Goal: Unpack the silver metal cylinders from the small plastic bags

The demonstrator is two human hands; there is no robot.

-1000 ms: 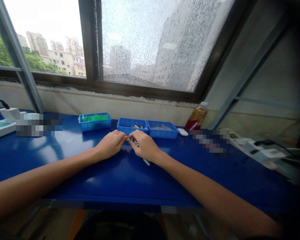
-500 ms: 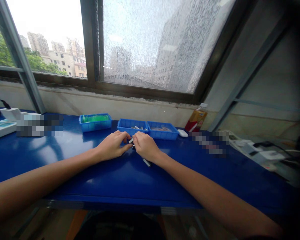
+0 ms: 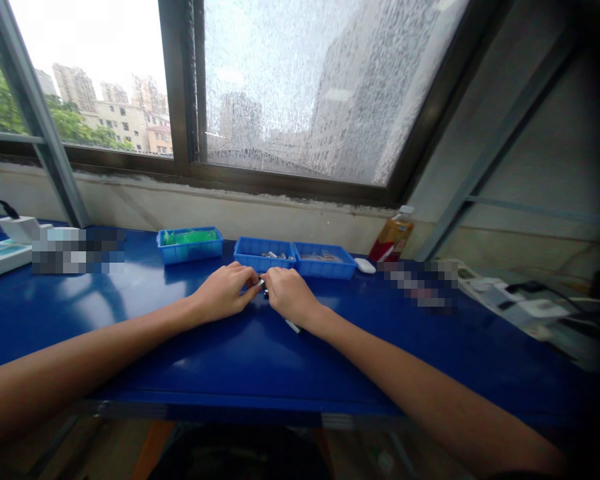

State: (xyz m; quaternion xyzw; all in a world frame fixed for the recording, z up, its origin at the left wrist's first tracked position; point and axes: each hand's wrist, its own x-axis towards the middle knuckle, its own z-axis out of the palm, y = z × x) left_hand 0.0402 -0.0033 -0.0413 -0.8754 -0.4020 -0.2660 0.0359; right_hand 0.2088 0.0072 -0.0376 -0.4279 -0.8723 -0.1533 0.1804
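My left hand (image 3: pixel 227 291) is closed in a pinch, thumb and index finger on a small whitish piece (image 3: pixel 261 283). Against the other end of this piece press the curled fingers of my right hand (image 3: pixel 291 293); what lies inside them is hidden. Just below the fingertips shows a small dark part with a shiny edge (image 3: pixel 266 294), too small to name. A slim white stick-like piece (image 3: pixel 293 326) lies on the blue table (image 3: pixel 220 373) under my right wrist. Behind my hands stands a blue bin (image 3: pixel 253 258) with several small silvery pieces.
Another blue bin (image 3: pixel 325 269) adjoins the first on its right; a third blue bin with green contents (image 3: pixel 190 249) stands further left. A white rounded object (image 3: pixel 365 266) and a bottle (image 3: pixel 393 237) stand right. Power strips lie at both sides. A window rises behind the table.
My left thumb has closed onto the whitish piece, and my right fingers have shifted slightly left. The bins have stayed in place.
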